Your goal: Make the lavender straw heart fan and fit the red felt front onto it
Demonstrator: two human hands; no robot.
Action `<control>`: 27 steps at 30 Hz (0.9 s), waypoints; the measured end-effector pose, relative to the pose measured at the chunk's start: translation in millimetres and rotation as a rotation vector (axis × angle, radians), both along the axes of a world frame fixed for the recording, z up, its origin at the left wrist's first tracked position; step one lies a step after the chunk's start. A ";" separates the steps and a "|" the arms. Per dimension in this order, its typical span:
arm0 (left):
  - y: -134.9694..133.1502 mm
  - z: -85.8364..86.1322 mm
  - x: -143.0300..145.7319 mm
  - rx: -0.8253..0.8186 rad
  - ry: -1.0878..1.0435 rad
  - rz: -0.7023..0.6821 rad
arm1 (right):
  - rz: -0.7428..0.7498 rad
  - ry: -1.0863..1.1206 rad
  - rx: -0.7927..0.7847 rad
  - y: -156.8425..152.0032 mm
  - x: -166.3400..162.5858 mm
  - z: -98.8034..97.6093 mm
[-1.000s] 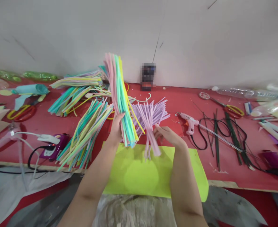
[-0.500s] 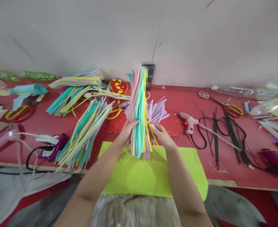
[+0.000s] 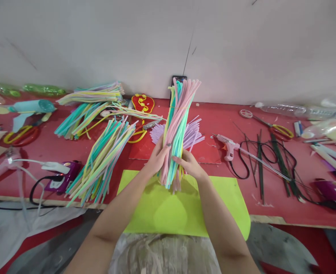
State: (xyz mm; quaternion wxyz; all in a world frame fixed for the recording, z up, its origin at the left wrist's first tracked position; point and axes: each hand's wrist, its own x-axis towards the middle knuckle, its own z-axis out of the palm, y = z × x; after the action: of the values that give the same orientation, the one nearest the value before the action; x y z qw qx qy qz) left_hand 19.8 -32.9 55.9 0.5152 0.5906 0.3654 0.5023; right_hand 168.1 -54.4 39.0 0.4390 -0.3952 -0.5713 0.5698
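Note:
Between both hands stands a bundle of pastel pipe cleaners [image 3: 177,125], pink, mint, blue and yellow, tilted slightly to the right. My left hand [image 3: 158,156] is closed around its left side. From the right, my right hand [image 3: 189,163] grips the bundle's lower part, its thumb across the front. Behind the bundle, lilac pipe cleaners [image 3: 194,133] lie fanned out on a red board [image 3: 205,154]. A lime-green sheet [image 3: 173,217] spreads below the hands at the table's front edge.
On the left lie more pipe cleaner bundles [image 3: 102,160], a purple power socket [image 3: 63,179] and scissors [image 3: 22,135]. To the right are a pink glue gun [image 3: 228,146] with its cable, dark green strips [image 3: 261,167], more scissors [image 3: 282,131] and plastic bottles [image 3: 284,109]. A phone [image 3: 179,78] leans against the wall.
The bundle has turned in my hands: its top now leans right and pink strands cross its front. My right hand has shifted slightly left and down, its thumb now across the front.

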 end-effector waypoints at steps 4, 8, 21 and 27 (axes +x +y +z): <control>-0.2 1.0 0.0 -0.061 -0.038 0.012 | -0.018 -0.001 0.009 1.3 3.7 -1.1; -0.2 3.9 0.2 -0.086 -0.072 0.007 | -0.024 -0.027 -0.001 1.5 4.9 -0.2; 1.6 -3.7 3.2 -0.082 -0.147 0.008 | -0.095 0.080 0.028 -2.7 -5.2 5.1; 2.7 -2.0 3.3 -0.111 -0.038 0.035 | -0.257 -0.051 0.179 -4.3 -4.7 5.9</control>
State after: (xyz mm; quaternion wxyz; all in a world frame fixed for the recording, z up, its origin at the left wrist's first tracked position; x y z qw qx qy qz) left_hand 23.1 -30.2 53.8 0.5453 0.5448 0.3931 0.5013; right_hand 163.3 -58.7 44.9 0.5273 -0.4386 -0.5754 0.4455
